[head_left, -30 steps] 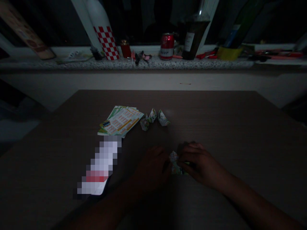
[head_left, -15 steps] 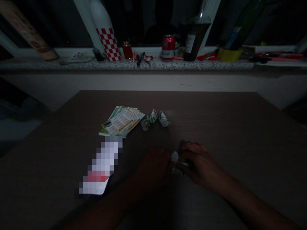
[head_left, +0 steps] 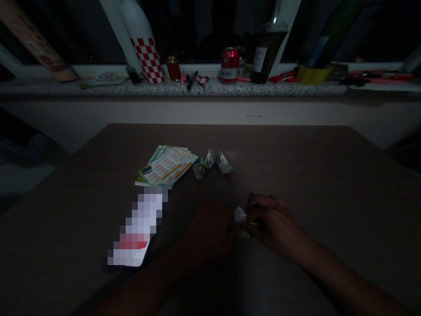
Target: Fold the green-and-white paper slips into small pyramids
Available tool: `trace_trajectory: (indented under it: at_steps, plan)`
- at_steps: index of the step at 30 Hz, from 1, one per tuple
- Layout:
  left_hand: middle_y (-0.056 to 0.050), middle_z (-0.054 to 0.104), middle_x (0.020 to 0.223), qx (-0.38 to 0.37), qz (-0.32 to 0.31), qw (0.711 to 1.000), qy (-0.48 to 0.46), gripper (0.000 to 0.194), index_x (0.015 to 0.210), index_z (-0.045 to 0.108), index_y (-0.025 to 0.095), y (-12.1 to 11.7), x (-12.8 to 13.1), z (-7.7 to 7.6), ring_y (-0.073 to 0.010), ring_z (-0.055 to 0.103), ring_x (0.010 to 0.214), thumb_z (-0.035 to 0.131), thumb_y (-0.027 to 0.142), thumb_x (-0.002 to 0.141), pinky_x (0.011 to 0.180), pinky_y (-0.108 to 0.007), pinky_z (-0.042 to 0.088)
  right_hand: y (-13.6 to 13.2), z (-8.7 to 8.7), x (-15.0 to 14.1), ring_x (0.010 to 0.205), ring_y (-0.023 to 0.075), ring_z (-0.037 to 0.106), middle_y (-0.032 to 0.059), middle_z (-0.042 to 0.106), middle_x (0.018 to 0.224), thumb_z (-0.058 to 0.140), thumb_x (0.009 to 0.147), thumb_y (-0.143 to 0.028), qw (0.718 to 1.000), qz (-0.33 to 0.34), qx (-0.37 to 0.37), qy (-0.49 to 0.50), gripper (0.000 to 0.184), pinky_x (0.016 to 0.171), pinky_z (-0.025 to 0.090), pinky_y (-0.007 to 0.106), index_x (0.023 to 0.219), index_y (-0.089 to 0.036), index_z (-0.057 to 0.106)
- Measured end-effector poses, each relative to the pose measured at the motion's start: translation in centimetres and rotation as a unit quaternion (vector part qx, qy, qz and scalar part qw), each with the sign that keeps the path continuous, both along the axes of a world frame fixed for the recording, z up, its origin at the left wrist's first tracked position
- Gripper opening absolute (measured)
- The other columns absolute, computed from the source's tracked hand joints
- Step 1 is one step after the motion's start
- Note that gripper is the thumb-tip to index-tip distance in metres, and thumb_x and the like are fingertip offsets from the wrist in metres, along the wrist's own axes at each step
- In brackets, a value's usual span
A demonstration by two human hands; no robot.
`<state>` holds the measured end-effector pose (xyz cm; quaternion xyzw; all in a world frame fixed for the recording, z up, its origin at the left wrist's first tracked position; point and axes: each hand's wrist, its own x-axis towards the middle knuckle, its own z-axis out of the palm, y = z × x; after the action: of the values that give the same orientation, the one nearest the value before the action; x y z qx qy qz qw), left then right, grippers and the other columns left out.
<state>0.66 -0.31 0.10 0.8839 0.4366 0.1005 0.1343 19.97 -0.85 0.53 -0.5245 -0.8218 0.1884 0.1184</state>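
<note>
A small folded piece of printed paper [head_left: 240, 215] is pinched between my two hands, low over the near middle of the table. My left hand [head_left: 212, 226], dark in shadow, grips its left side; the fingertips are partly hidden. On the right side, my right hand [head_left: 271, 221] closes thumb and fingers on the same paper, and a pale peak of it stands up between the hands. Farther back sit three folded paper shapes: one on the left [head_left: 199, 169], one in the middle [head_left: 209, 159] and one on the right [head_left: 224, 162].
A fanned stack of printed leaflets [head_left: 167, 166] lies left of the folded shapes. Nearer me is a lit phone [head_left: 136, 259], its screen blurred. Along the windowsill [head_left: 204, 90] stand a checkered bottle [head_left: 149, 59], a red can [head_left: 229, 66] and a dark bottle [head_left: 263, 61].
The lower flap of the paper between my hands shows less now, and the upright peak has shifted slightly. Both hands stay nearly in place.
</note>
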Motion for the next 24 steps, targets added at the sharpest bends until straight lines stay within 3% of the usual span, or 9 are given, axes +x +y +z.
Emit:
trace_trajectory:
  at_steps: [5,12,24]
  plan:
    - [-0.005,0.066,0.073,-0.022,0.035,0.998,0.042,0.022,0.075,0.064,0.017,0.3,0.2,0.9,-0.0223,0.062,0.069,0.058,0.038,0.082,0.071,-0.037,0.046,0.0,0.1,0.0,0.090,0.0234,0.060,0.0023,0.062,0.086,0.071,0.079,-0.030,1.000,-0.012,-0.005,-0.014,0.009,0.081,0.039,0.039,0.072,-0.024,0.070]
    - [-0.007,0.071,0.078,-0.139,0.103,0.980,0.099,0.029,0.076,0.070,0.020,1.1,-0.9,2.5,-0.0237,0.065,0.070,0.056,0.044,0.081,0.063,-0.032,0.043,0.3,0.4,1.2,0.086,0.0221,0.061,0.0017,0.064,0.083,0.072,0.077,-0.029,0.998,-0.024,-0.029,-0.042,0.014,0.078,0.040,0.036,0.065,-0.024,0.070]
    - [-0.004,0.070,0.077,-0.161,0.106,0.980,0.054,0.023,0.076,0.070,0.022,1.2,-2.5,2.0,-0.0223,0.063,0.073,0.058,0.041,0.080,0.062,-0.030,0.038,0.4,0.2,3.7,0.073,0.0168,0.062,0.0002,0.065,0.076,0.070,0.075,-0.019,0.999,-0.014,-0.048,0.017,0.013,0.067,0.043,0.029,0.063,-0.022,0.065]
